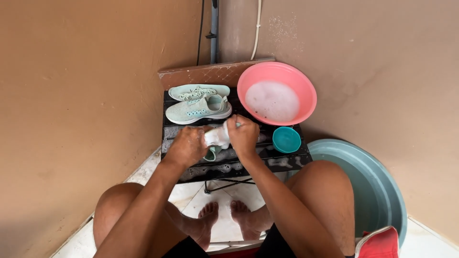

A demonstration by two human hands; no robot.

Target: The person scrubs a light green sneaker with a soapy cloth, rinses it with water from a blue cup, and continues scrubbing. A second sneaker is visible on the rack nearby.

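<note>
1. Your left hand (187, 145) and right hand (244, 135) are both clamped on one small soapy white cloth piece (217, 137), close together over the middle of the black slatted table (287, 160). A pale green bit hangs below it; can't tell if it's part of the same item.
2. Risk: wet foam plus a tight twist, so the piece could squirt out of your grip and drop through to the tiled floor (191, 196) by your bare feet.
3. Risk: your right elbow works near the small teal cup (286, 139) (just beside that hand); a wide stroke could knock it off the edge.
4. Risk: slats are wet and sudsy, and the pink basin (306, 88) sits at the back corner. A hard push on the table could slop it.
5. Materials: mint knit sneakers (198, 104), soft mesh, rubbery white sole, one lying on its side. Basin and the big grey-green tub (377, 191) are smooth round plastic; the water is milky with foam.
</note>
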